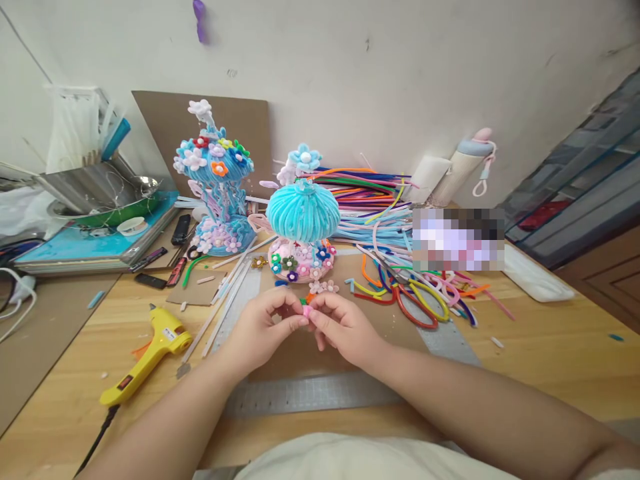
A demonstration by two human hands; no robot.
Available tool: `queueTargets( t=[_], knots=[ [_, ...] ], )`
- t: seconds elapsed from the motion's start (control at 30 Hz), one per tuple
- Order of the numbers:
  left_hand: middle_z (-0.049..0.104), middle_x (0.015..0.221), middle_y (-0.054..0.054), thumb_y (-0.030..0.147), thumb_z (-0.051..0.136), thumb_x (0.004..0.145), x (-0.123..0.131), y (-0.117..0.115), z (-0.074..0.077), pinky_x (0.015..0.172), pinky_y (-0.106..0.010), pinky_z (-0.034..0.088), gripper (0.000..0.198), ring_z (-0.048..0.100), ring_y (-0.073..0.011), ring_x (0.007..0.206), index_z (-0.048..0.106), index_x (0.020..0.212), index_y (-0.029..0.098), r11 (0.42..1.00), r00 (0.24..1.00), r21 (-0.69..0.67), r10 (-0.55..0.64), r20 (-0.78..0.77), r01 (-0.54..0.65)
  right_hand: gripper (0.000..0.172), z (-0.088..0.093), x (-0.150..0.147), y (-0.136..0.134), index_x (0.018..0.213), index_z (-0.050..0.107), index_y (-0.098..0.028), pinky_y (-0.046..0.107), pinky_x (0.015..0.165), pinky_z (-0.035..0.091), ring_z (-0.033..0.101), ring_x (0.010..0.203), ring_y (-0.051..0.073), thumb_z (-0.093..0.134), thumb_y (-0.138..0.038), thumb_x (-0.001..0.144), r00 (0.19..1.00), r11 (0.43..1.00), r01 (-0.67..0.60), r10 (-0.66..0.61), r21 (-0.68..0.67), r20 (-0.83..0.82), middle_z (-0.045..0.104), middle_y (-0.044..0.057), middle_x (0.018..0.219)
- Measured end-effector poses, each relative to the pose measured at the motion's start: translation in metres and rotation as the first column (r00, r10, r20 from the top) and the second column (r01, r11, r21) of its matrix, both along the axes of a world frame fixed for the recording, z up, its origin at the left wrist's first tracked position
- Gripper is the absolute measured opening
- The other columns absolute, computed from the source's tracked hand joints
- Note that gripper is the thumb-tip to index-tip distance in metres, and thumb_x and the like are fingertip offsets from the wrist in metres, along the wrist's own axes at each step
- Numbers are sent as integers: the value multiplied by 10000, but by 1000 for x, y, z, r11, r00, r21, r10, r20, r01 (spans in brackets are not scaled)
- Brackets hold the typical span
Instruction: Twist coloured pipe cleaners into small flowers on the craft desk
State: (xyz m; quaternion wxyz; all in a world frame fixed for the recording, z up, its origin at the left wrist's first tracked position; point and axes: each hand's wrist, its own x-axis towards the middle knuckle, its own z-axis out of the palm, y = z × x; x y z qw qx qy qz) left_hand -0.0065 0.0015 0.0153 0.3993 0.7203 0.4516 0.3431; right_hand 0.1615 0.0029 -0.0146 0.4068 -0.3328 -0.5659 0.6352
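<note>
My left hand and my right hand meet over the brown cardboard. Between their fingertips they pinch a small pink pipe-cleaner piece, mostly covered by the fingers. Just beyond are several small pipe-cleaner flowers, among them a pale pink flower. Behind these stands a pink base dotted with colourful flowers, under a turquoise pipe-cleaner dome with a blue flower above it. Farther left is a taller blue jellyfish-like pipe-cleaner piece covered in flowers.
A yellow glue gun lies at left, its cord running to the front edge. Red- and yellow-handled scissors rest at right among pipe-cleaner scraps. Bundled pipe cleaners lie along the wall. A metal pot stands back left, a bottle back right.
</note>
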Motion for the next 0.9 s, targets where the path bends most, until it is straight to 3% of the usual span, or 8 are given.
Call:
queueTargets(
  t=[0.13,0.3,0.43,0.67,0.9],
  knots=[
    [596,748,-4,249,593,773,1,-1,-2,656,-247,435,100,548,-126,700,544,819,176,1000,1000,8,13,23,-13,239,3,-2,1,804,491,-171,134,313,292,513,377,53,582,-391,783,996,991,-22,10,-131,-90,548,-48,611],
    [581,718,-1,246,578,785,0,-3,2,626,-237,420,65,523,-117,667,574,780,181,977,987,213,4,-158,30,257,4,-3,0,784,465,-173,123,312,288,508,367,54,605,-387,765,984,960,-108,67,-259,-164,558,-54,570],
    [584,856,-35,198,538,811,0,-3,5,704,-252,436,69,552,-137,793,596,847,199,944,986,322,-13,-165,66,271,4,-2,-1,811,470,-162,123,312,280,504,369,53,623,-380,759,974,945,-159,102,-287,-203,571,-44,579],
    [570,749,-4,212,577,775,2,-6,7,649,-244,422,49,518,-125,680,539,784,183,980,987,194,-1,-161,33,234,0,-3,-1,782,479,-156,145,327,213,437,346,30,613,-347,789,918,891,-264,115,-370,-379,532,-51,556],
    [554,723,-3,213,557,799,-1,-6,7,639,-232,407,93,511,-120,691,530,716,179,976,987,166,-129,-92,143,210,-1,-3,-3,771,491,-149,161,341,180,367,350,22,588,-332,810,889,850,-349,167,-395,-426,509,-41,574]
  ],
)
